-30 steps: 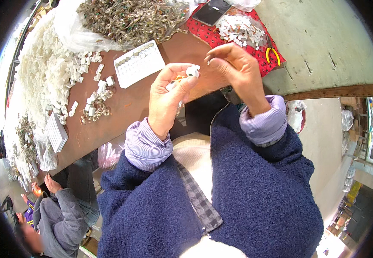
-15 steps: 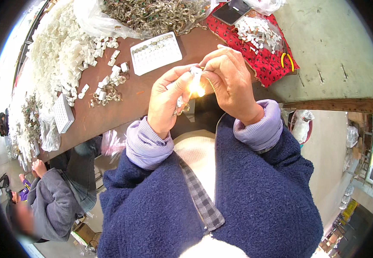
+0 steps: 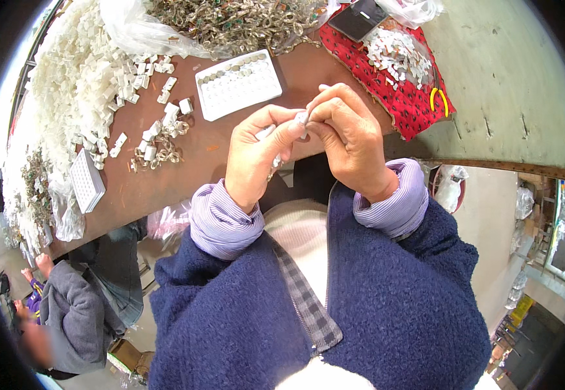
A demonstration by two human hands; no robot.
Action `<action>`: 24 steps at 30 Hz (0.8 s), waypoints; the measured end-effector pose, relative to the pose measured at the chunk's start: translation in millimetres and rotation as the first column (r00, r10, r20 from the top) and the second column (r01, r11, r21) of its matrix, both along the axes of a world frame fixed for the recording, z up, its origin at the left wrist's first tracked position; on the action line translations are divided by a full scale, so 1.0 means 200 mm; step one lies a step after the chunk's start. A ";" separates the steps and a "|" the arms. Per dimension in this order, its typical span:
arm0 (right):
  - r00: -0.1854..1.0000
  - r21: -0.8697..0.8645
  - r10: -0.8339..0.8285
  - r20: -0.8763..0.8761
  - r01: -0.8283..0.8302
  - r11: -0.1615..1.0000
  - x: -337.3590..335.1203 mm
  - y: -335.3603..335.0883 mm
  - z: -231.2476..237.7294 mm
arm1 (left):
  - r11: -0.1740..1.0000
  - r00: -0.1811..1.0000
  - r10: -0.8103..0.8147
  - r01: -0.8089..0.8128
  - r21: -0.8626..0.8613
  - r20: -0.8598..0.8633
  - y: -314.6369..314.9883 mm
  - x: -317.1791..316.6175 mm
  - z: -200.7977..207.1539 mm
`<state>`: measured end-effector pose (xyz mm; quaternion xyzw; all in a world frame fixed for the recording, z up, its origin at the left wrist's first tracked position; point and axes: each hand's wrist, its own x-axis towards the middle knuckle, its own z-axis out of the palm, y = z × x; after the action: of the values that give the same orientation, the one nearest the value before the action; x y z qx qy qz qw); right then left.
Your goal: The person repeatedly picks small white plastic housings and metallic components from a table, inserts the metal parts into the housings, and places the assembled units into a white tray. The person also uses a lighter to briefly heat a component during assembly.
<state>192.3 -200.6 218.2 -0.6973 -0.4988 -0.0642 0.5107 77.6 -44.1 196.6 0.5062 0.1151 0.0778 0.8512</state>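
Observation:
My left hand [image 3: 254,156] is closed round a small white plastic light [image 3: 302,117], its thumb and forefinger pinching one end. More white pieces and metal links show within that palm, partly hidden by the fingers. My right hand [image 3: 352,140] is closed too, thumb and fingertips pinched on the far end of the same light. The fingertips cover most of it. Beyond my hands, a white tray [image 3: 243,106] holds rows of small round silvery discs. Left of it lie several white plastic pieces [image 3: 170,112] with metal chain links [image 3: 163,153] on the brown tabletop [image 3: 194,144].
A large heap of white plastic pieces [image 3: 67,84] covers the left side. At the back are a pile of metal chains [image 3: 230,23], a phone [image 3: 358,19] and a red cloth [image 3: 412,117] with white bits [image 3: 396,55] and yellow-handled pliers [image 3: 438,103]. A person in grey [image 3: 77,305] sits at left.
The bright yellow glow between my hands has gone out. Both hands have shifted slightly toward me, still pinched together at the light. The surroundings have slid slightly as my head moved.

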 end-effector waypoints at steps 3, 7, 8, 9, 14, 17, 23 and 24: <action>0.984 -0.032 0.073 -0.163 -0.079 0.996 0.05 0.04 -0.02 | 0.998 1.000 0.015 -0.016 -0.056 -0.019 0.05 -0.01 -0.02; 0.994 -0.192 -0.106 -0.022 0.100 0.976 0.40 0.14 -0.08 | 0.960 0.998 0.054 -0.045 -0.277 0.024 0.14 0.00 -0.02; 0.971 -0.238 -0.224 0.084 0.238 0.942 0.51 0.18 -0.11 | 0.943 0.997 0.068 -0.054 -0.328 0.031 0.16 0.00 -0.02; 0.919 -0.292 -0.281 0.276 0.359 0.887 0.61 0.24 -0.15 | 0.906 0.991 0.130 -0.124 -0.405 -0.012 0.15 0.02 -0.02; 0.894 -0.460 -0.139 0.425 0.346 0.818 0.77 0.28 -0.22 | 0.858 0.992 0.024 0.045 -0.512 0.127 0.16 0.02 -0.02; 0.987 -0.371 -0.104 0.122 0.142 0.917 0.65 0.10 -0.17 | 0.866 0.994 -0.009 0.063 -0.497 0.111 0.15 0.03 -0.05; 0.908 -0.096 0.029 -0.417 -0.076 0.993 0.29 -0.20 -0.11 | 0.986 0.977 0.012 -0.047 -0.158 -0.213 0.05 0.07 -0.03; 0.890 -0.050 0.072 -0.451 -0.106 0.993 0.25 -0.21 -0.10 | 0.996 0.975 0.076 -0.084 -0.029 -0.209 0.03 0.06 -0.02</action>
<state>242.7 -243.4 198.1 -0.6878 -0.4011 0.1398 0.5886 89.7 -37.7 192.1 0.4904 0.2251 0.0566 0.8400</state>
